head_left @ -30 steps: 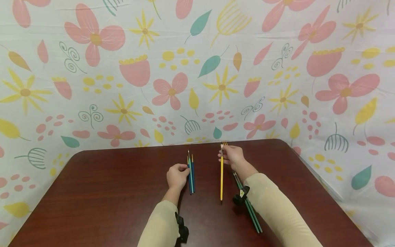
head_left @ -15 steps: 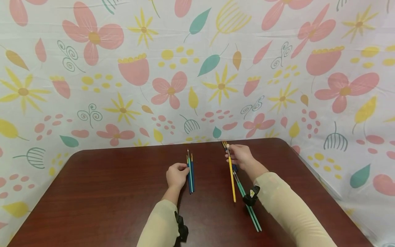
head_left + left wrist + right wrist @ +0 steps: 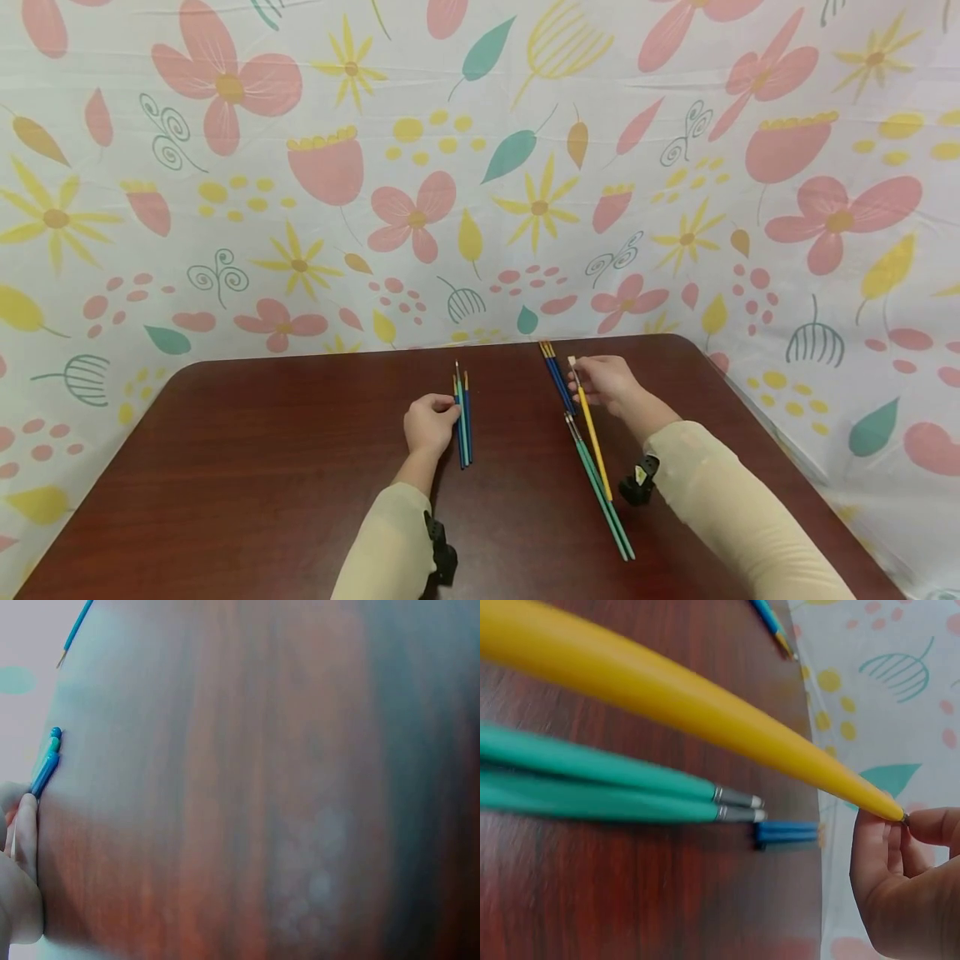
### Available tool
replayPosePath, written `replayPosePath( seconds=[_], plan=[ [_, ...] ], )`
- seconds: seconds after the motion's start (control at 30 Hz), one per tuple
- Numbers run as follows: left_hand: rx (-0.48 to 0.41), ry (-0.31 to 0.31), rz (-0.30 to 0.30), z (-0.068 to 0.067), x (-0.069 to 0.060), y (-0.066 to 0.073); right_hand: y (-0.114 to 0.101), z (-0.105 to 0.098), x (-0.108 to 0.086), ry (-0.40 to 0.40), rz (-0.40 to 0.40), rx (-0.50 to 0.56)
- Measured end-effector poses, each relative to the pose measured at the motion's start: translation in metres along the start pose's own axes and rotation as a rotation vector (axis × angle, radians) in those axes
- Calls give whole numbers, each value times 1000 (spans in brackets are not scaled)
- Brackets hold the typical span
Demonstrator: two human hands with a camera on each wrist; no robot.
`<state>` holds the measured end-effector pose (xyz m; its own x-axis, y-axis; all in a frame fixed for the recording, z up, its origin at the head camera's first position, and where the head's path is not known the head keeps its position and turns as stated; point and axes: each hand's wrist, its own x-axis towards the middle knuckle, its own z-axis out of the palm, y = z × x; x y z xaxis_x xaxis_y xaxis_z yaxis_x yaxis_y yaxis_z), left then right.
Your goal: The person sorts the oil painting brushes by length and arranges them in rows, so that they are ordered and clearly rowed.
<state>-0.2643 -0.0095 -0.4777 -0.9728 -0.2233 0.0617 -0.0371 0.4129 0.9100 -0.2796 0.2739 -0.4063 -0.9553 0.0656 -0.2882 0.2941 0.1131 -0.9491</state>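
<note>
My right hand (image 3: 609, 383) pinches a yellow paintbrush (image 3: 594, 433) near its bristle end. Its long handle slants down toward me, and it fills much of the right wrist view, where the fingers (image 3: 877, 855) grip its far end. My left hand (image 3: 431, 425) holds a small bundle of blue and green paintbrushes (image 3: 465, 433) at the middle of the table, bristles pointing away from me. In the left wrist view only the handle ends of that bundle (image 3: 49, 761) show past the fingers.
Two green paintbrushes (image 3: 603, 500) lie side by side on the brown table (image 3: 285, 467), below the yellow one. Several blue paintbrushes (image 3: 557, 375) lie beyond them, near the far edge. A flower-printed cloth (image 3: 480, 250) hangs behind the table.
My right hand has moved to the right with the yellow paintbrush, whose handle has gone from upright in view to slanted, by the green pair. My left hand has stayed in place.
</note>
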Motion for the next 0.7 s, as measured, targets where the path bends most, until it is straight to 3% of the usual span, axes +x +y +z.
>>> replayPosePath(
  seconds=[0.33, 0.7],
  plan=[
    [4, 4, 4, 0, 0, 1, 9, -14, -10, -53, 30, -56],
    [1, 5, -7, -1, -1, 2, 25, -15, -13, -22, 39, -167]
  ],
)
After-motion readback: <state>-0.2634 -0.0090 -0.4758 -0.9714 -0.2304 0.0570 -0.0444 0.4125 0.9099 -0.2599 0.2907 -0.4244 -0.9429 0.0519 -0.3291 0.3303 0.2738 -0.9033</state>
